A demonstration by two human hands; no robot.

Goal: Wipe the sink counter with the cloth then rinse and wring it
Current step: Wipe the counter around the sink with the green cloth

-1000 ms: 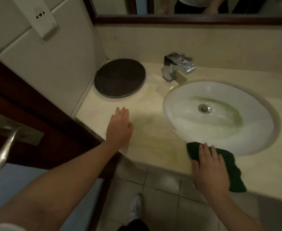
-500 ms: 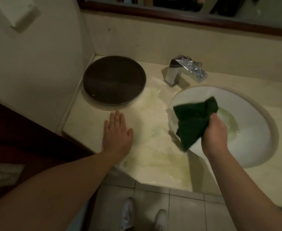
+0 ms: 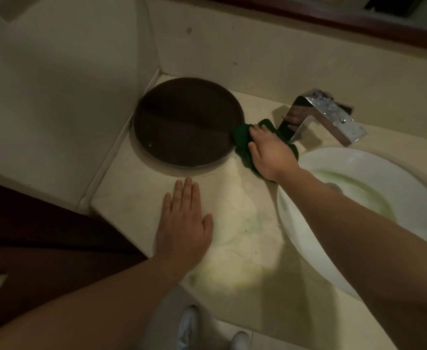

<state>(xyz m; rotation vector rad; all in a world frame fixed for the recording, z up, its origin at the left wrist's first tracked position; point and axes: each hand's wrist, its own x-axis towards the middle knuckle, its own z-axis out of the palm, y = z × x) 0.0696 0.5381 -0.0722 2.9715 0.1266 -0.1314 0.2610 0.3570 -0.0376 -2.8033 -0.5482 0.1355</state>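
Head view looked steeply down: nearest the camera, two pale shoes stood on the tiled floor below the counter edge. Both bare forearms reached forward from the bottom of the frame. The left forearm ran up from the lower left to the left hand, which lay flat, palm down, on the cream sink counter near its front edge; the fingers were straight and close together, the thumb held out to the right, and the hand gripped nothing. Greenish streaks marked the stone just right of that hand and toward the front edge. The right forearm crossed from the lower right over the near rim of the white sink, whose bowl also showed a green smear around the drain. Farther back, the right hand pressed palm down on the dark green cloth, fingers slightly curled over the bunched fabric and pointing toward the back left. The cloth lay on the counter between the round dark tray and the chrome faucet, its left edge touching the tray's rim and its right part reaching the faucet's base. The tray sat in the back left corner against the wall. A dark wooden frame ran along the wall above the backsplash.
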